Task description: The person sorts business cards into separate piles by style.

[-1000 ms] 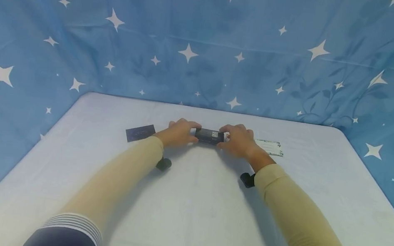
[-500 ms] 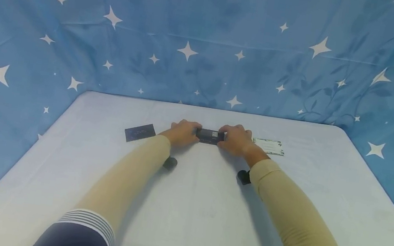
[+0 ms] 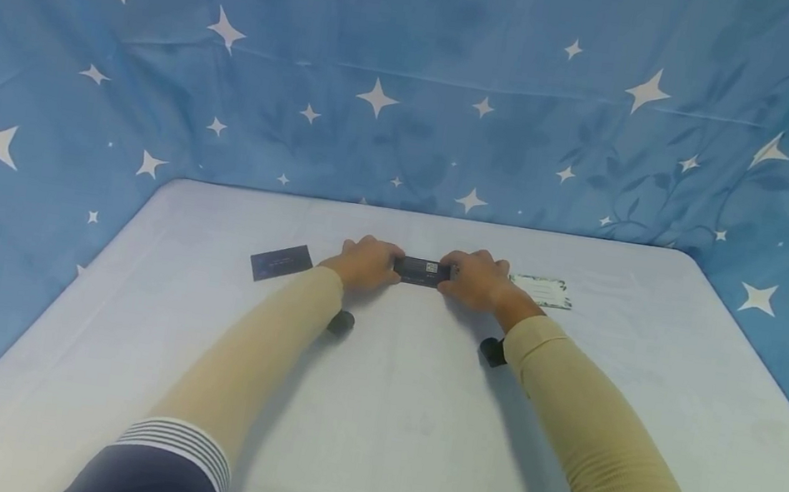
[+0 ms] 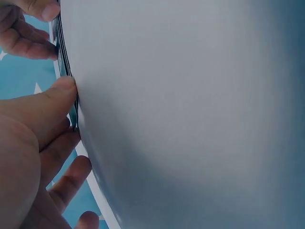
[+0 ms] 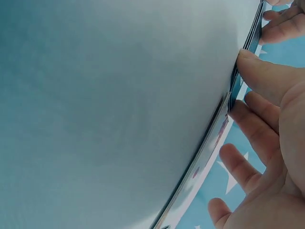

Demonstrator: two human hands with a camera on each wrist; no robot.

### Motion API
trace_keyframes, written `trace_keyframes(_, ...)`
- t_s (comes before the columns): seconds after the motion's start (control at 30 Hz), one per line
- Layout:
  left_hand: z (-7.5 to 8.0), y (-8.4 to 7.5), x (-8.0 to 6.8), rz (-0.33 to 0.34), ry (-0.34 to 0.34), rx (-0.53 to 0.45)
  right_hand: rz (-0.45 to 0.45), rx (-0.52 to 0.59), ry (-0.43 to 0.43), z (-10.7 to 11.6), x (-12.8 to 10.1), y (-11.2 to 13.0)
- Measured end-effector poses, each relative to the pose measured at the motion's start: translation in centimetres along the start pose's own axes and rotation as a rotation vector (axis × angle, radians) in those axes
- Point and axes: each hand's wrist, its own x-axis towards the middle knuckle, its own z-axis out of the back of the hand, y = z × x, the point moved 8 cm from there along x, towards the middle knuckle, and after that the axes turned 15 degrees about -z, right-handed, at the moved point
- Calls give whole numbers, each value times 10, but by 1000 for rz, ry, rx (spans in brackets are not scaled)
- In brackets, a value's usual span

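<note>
Near the far side of the table, a stack of dark cards [image 3: 421, 272] with a small QR square on top lies between both hands. My left hand [image 3: 366, 265] pinches its left end, thumb at the near edge and fingers at the far edge. At the right end, my right hand [image 3: 475, 280] pinches it the same way. Thin layered edges of the dark cards [image 5: 248, 43] show in the right wrist view. Parts of both ends are hidden under the fingers.
A dark card [image 3: 281, 263] lies slanted left of the left hand. Beyond the right hand is a pale card with leafy corners [image 3: 543, 291], seen edge-on as layers in the right wrist view. A star-patterned blue curtain [image 3: 409, 139] hangs behind the white table [image 3: 386, 413].
The left forearm has shifted slightly right and the right forearm slightly left, then both stay put. Both hands keep hold of the stack of dark cards, which stays in nearly the same place.
</note>
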Motion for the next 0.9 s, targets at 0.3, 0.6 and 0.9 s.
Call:
trace_keyframes(0.3, 4, 1, -3, 9, -16, -56, 7, 32, -4, 4, -3, 1)
trace_keyframes(0.6, 17, 14, -32, 5, -69, -259, 73, 74, 27, 8, -7, 26)
trace_keyframes(0.9, 33, 49, -89, 41, -157, -313, 215, 140, 66, -1, -14, 70)
